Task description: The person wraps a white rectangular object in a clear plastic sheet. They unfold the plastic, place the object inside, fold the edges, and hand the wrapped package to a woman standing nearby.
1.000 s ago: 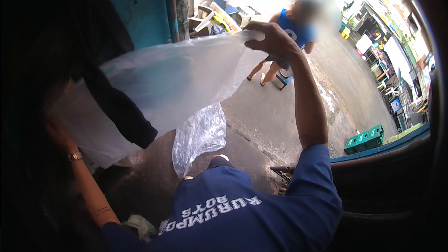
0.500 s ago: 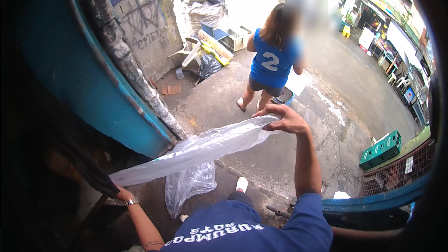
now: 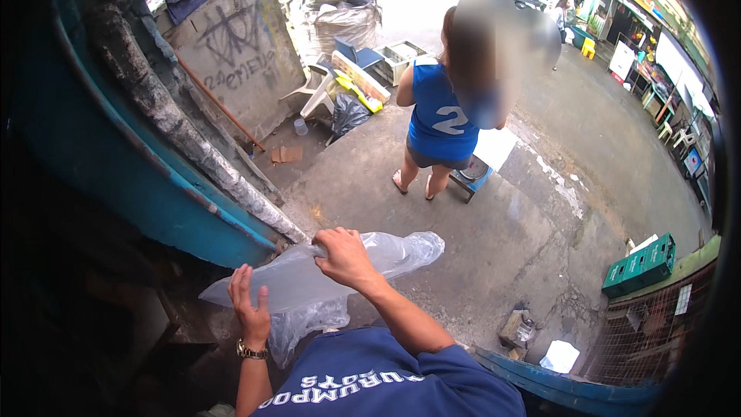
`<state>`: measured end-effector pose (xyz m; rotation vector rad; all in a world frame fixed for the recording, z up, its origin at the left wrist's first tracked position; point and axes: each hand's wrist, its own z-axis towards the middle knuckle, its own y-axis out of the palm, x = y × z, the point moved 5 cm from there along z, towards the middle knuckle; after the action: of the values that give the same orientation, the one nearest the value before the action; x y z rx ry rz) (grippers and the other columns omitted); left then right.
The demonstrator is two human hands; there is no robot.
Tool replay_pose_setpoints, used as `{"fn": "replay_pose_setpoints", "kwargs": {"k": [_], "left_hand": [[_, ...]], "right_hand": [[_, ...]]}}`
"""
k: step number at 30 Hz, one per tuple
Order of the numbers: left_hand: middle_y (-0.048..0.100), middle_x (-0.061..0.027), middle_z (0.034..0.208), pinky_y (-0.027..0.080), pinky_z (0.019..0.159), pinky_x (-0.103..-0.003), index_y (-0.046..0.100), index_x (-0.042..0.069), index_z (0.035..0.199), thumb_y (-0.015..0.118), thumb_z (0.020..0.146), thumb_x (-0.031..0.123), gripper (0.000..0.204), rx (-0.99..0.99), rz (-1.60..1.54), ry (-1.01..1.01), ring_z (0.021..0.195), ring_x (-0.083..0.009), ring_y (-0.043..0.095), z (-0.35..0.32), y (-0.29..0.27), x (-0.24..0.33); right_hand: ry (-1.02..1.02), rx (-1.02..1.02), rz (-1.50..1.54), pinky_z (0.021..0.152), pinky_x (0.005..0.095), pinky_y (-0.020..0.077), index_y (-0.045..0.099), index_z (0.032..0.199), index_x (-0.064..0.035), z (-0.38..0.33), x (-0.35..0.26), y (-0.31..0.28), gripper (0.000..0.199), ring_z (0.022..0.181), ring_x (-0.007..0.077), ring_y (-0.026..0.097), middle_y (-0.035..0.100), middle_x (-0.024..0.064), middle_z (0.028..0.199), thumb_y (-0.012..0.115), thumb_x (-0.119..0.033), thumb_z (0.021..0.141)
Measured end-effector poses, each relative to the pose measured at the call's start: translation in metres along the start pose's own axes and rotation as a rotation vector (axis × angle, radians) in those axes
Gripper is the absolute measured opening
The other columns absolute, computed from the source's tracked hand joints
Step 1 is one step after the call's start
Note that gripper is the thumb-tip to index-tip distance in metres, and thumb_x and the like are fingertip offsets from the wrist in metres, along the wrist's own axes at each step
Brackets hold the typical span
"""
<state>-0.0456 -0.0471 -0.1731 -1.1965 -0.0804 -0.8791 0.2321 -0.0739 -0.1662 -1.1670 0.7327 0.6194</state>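
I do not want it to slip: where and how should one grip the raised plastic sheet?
Probably by its crumpled right end, coming from the right: the raised plastic sheet looks gathered and narrow there, beyond the right hand.

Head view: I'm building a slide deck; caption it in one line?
The right hand grips a translucent plastic sheet; the left hand is open close to it.

Near the lower centre, the sheet (image 3: pixel 289 282) is showing thin, smooth, glossy plastic, and the watch (image 3: pixel 252 352) is gleaming like metal. The shirt (image 3: pixel 455 386) at the bottom is looking like matt cloth. At upper left, the wall (image 3: pixel 239 77) is showing rough, matt concrete.
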Motion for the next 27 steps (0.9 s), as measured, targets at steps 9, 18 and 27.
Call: {"fn": "replay_pose_setpoints", "kwargs": {"k": [9,18,27], "left_hand": [[0.064,-0.0107,0.088,0.051,0.081,-0.039,0.063,0.004,0.099,0.084,0.074,0.006,0.032,-0.362,-0.113,0.184,0.088,-0.0283,0.065,0.100,-0.002,0.064],[0.064,-0.0081,0.096,0.050,0.086,-0.033,0.062,0.005,0.105,0.079,0.077,0.001,0.032,-0.334,-0.299,0.001,0.093,-0.0214,0.064,0.087,-0.032,0.043],[0.061,-0.0116,0.118,0.048,0.097,-0.046,0.063,0.009,0.127,0.079,0.083,0.027,0.050,-0.433,0.081,0.135,0.109,-0.0322,0.060,0.068,-0.048,0.100]], "right_hand": [[-0.292,-0.282,0.158,0.110,0.0601,0.0330,0.054,0.132,-0.0103,0.022,-0.062,-0.023,0.069,0.130,0.0341,0.052,0.063,0.0107,0.129,0.084,-0.037,0.076],[-0.414,-0.358,0.145,0.102,0.0449,0.0450,0.056,0.139,-0.0113,0.031,-0.010,-0.052,0.071,0.116,0.0331,0.061,0.064,0.0124,0.123,0.082,-0.005,0.073],[-0.346,-0.313,0.054,0.091,0.0428,0.0459,0.060,0.127,-0.0115,0.008,-0.021,-0.018,0.061,0.102,0.0288,0.061,0.063,0.0087,0.104,0.079,0.000,0.071]]}}
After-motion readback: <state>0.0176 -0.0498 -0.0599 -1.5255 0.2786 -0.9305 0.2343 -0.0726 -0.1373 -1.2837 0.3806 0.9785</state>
